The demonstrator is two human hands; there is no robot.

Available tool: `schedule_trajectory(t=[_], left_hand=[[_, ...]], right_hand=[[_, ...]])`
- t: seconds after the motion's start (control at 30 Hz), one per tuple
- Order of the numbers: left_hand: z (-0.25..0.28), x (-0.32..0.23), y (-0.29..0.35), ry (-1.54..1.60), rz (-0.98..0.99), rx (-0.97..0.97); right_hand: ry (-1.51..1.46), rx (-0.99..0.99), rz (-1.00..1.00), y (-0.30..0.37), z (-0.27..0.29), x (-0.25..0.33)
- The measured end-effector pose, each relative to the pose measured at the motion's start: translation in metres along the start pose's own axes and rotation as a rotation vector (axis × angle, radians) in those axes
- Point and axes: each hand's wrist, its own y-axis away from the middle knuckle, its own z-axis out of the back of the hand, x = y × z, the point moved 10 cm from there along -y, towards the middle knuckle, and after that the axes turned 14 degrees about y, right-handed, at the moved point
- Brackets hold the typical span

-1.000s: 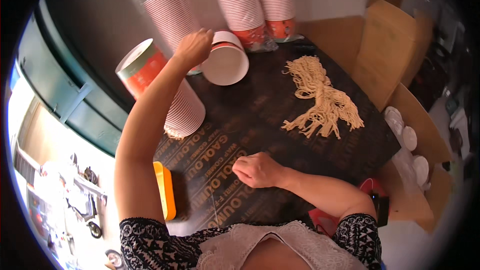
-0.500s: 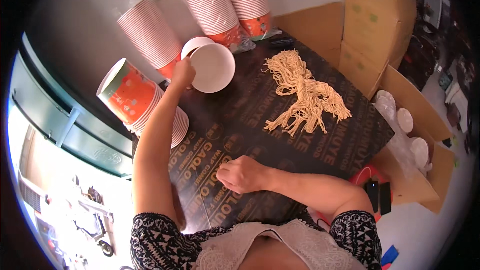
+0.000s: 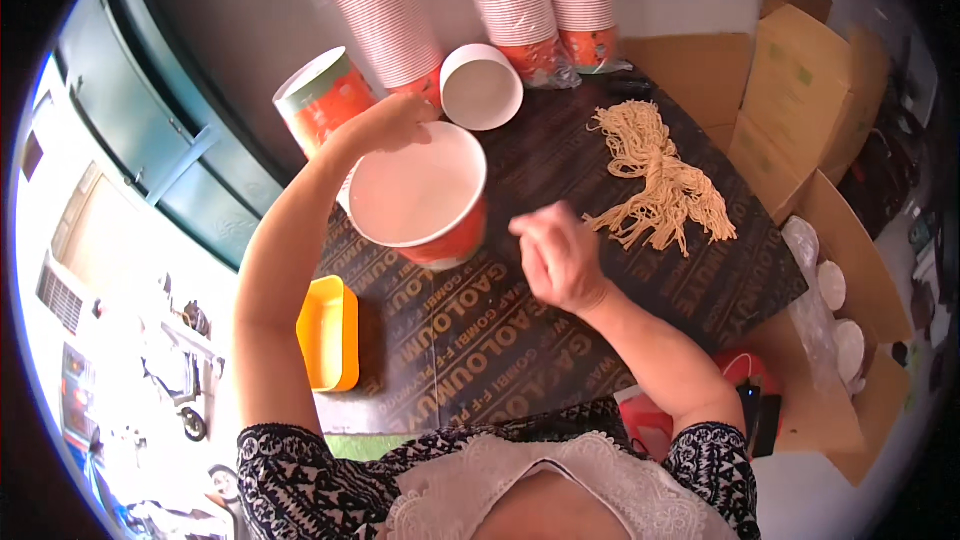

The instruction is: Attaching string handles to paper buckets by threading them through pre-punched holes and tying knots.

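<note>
My left hand [image 3: 405, 123] grips the far rim of a large paper bucket [image 3: 422, 190], white inside and orange outside. Its mouth is tilted toward me and its base is just above or on the dark table. To its right, my right hand [image 3: 560, 258] is raised over the table with fingers curled and slightly blurred, apart from the bucket; nothing shows in it. Behind, a second paper bucket [image 3: 482, 90] has its white mouth turned toward me. A hank of pale noodle-like strands [image 3: 662, 180] lies at the right.
Tall stacks of paper buckets [image 3: 388, 22] stand along the wall, some in clear plastic. A green-and-orange bucket [image 3: 330, 100] leans at the left. A yellow tray [image 3: 335, 335] sits near the left edge. Cardboard boxes [image 3: 800, 90] and a red stool [image 3: 650, 420] stand beyond the right side.
My left hand has drawn one bucket away from the other, toward me. My right hand has risen forward from the near table. The view has shifted, and the yellow tray now shows.
</note>
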Motion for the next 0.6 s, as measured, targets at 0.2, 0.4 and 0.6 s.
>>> schedule_trajectory(t=[0.2,0.4,0.6], left_hand=[[-0.057,-0.038,0.013,-0.054,-0.138,0.323],[-0.067,-0.084,0.021,-0.088,-0.234,0.207],[0.050,-0.113,0.080,0.379,-0.226,-0.594]], right_hand=[[0.157,0.208,0.160,-0.003,-0.020,0.012],[0.127,0.231,0.342,0.016,-0.031,0.048],[-0.214,0.191,-0.158,0.022,-0.044,-0.002]])
